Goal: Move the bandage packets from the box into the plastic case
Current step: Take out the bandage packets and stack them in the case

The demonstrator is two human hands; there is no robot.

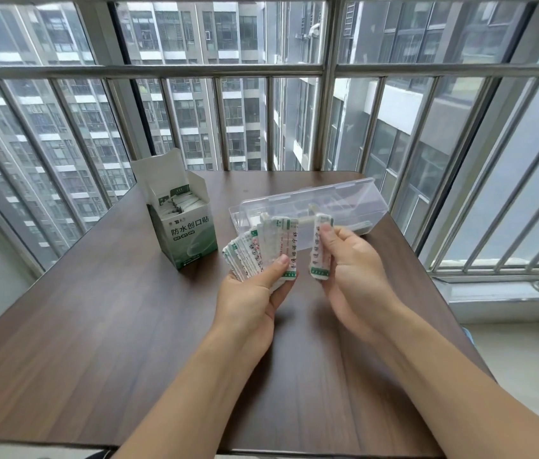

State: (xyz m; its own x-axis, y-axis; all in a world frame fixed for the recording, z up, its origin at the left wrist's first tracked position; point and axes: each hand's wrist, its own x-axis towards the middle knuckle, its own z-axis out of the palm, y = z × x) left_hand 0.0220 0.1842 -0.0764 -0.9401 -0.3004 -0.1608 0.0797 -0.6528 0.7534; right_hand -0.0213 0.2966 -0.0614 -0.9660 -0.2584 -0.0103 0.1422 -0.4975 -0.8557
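Observation:
A green and white bandage box stands open on the dark wooden table, with more packets showing inside. To its right lies a clear plastic case, its lid raised behind it. My left hand holds a fanned stack of bandage packets just in front of the case. A small bundle of packets stands upright in my right hand, close beside the fan and apart from it.
Metal window bars and glass rise right behind the table's far edge. The table's right edge drops to a pale floor and a window sill.

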